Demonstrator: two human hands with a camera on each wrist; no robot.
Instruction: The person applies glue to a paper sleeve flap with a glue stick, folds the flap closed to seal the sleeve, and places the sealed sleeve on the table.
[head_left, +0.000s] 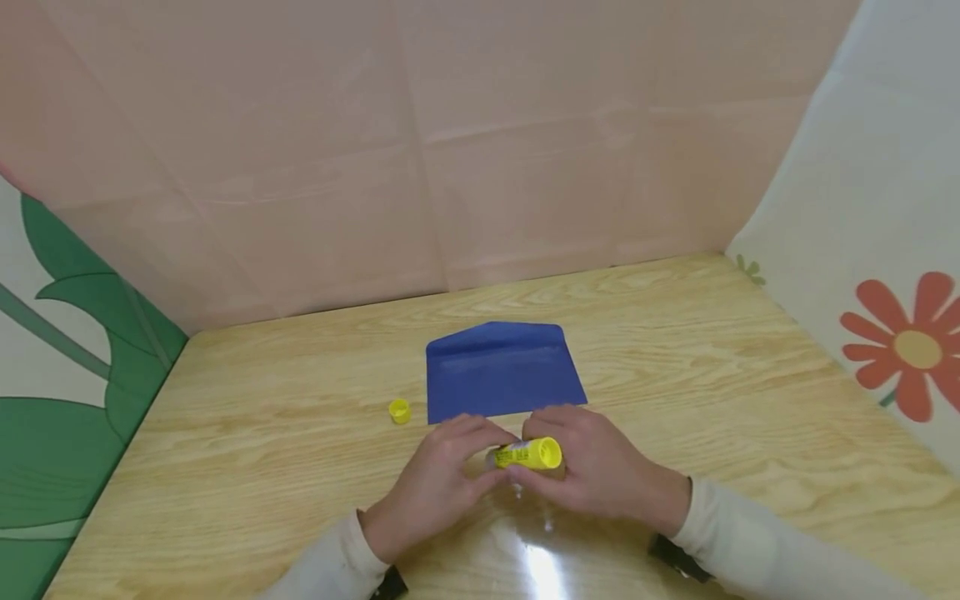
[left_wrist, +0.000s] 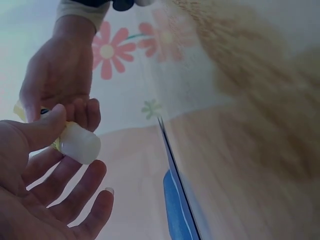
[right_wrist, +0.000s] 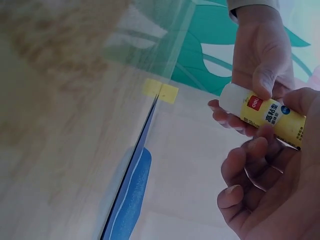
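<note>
A yellow glue stick [head_left: 517, 454] with a white end [right_wrist: 231, 100] lies sideways between both hands, low over the table. My left hand [head_left: 442, 467] pinches it near the white end, thumb on one side and fingers on the other. Round the yellow barrel's other end, my right hand [head_left: 600, 462] grips with thumb and fingers. Its round yellow base faces right in the head view. Just beyond the hands, a blue envelope [head_left: 502, 375] lies on the table with its flap raised at the far side. A small yellow cap [head_left: 400, 411] stands left of the envelope.
The wood-grain table [head_left: 262, 417] ends at a pink backdrop [head_left: 450, 150]. Printed side panels stand left and right, one with green leaves [head_left: 82, 358], the other with a red flower [head_left: 915, 350].
</note>
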